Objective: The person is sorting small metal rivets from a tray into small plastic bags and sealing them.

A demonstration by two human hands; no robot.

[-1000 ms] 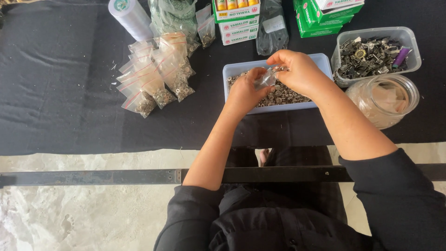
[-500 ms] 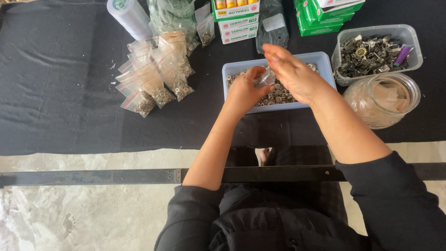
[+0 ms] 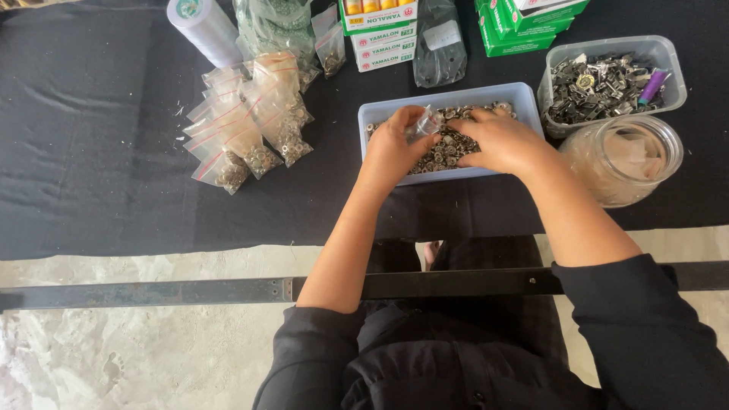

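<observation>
A pale blue plastic tray (image 3: 524, 99) full of small metal snap fasteners (image 3: 448, 148) sits on the black cloth in front of me. My left hand (image 3: 395, 148) holds a small clear plastic bag (image 3: 427, 121) over the tray's left part. Resting low in the tray, my right hand (image 3: 497, 140) has its fingers down among the fasteners, curled as if pinching some; what it grips is hidden.
A pile of filled small zip bags (image 3: 247, 125) lies left of the tray. A clear tub of metal parts (image 3: 607, 80) and a glass jar (image 3: 626, 159) stand at the right. Boxes (image 3: 380, 26), a tape roll (image 3: 203, 26) and a metal bar (image 3: 190, 292) are nearby.
My right hand has dropped from up at the bag down into the fasteners in the tray. The left hand keeps the bag in nearly the same place.
</observation>
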